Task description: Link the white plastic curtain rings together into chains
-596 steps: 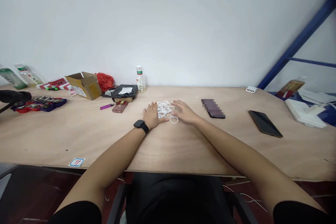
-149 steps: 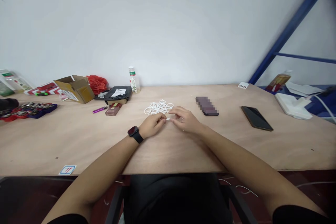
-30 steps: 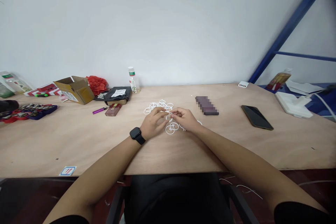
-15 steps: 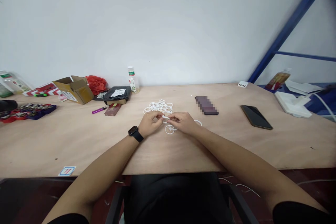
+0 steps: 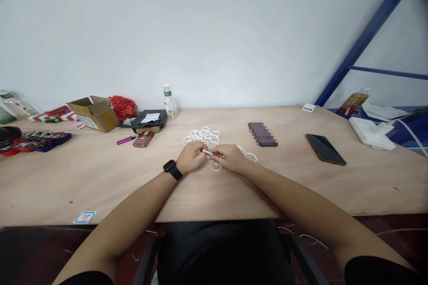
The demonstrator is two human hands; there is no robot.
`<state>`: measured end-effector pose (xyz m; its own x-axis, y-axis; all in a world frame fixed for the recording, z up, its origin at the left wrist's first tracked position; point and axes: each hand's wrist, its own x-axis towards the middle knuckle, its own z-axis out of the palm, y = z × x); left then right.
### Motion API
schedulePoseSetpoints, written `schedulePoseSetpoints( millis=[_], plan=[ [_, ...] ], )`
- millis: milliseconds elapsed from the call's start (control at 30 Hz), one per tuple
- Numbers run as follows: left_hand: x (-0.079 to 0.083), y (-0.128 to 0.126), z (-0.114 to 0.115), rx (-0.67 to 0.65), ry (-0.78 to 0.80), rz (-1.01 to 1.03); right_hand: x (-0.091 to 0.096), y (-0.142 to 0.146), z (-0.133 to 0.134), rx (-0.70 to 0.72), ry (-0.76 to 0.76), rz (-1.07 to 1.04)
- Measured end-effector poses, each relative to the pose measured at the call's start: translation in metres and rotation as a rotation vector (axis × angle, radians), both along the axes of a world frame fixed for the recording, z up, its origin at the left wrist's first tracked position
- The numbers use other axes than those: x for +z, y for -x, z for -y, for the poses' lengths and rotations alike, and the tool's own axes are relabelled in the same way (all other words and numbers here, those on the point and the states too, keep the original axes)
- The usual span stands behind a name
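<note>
Both my hands meet in the middle of the frame, low over the wooden table (image 5: 100,173). My left hand (image 5: 190,158), the one with the black watch (image 5: 171,168), and my right hand (image 5: 230,159) are each closed in a pinch on one small white ring (image 5: 207,152). It sits between my fingertips, just above the wood. Under them a second ring (image 5: 216,166) lies on the table; I cannot tell if it is joined to the first. The pile of loose rings (image 5: 201,135) is just behind my hands. I think a light pinch near the edge is best, so the thin ring does not bend or slip, with both wrists resting on the table for steadiness.
</note>
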<state>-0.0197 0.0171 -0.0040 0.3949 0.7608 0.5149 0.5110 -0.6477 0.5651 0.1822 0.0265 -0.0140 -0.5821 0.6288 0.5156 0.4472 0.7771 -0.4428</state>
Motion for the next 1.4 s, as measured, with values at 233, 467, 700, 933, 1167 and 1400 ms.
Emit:
schedulePoseSetpoints(
  millis=[233,467,700,933,1167,1400],
  plan=[
    [-0.005,0.002,-0.003,0.011,0.03,0.024,0.003,0.001,0.001,0.017,-0.002,-0.012],
    [-0.007,0.003,-0.004,0.048,0.012,-0.042,0.004,-0.009,-0.018,-0.126,0.038,-0.001],
    [-0.004,0.0,0.0,-0.077,0.07,-0.209,-0.007,-0.008,-0.031,-0.28,0.082,0.404],
    [0.002,-0.002,0.008,-0.205,0.115,-0.23,0.0,-0.006,-0.026,-0.316,0.084,0.45],
    [0.002,-0.002,0.007,-0.145,0.099,-0.108,-0.003,-0.009,-0.028,-0.336,0.098,0.349],
    [-0.013,0.004,-0.007,0.026,-0.111,-0.01,0.0,-0.006,-0.023,-0.197,0.05,0.162]
  ],
)
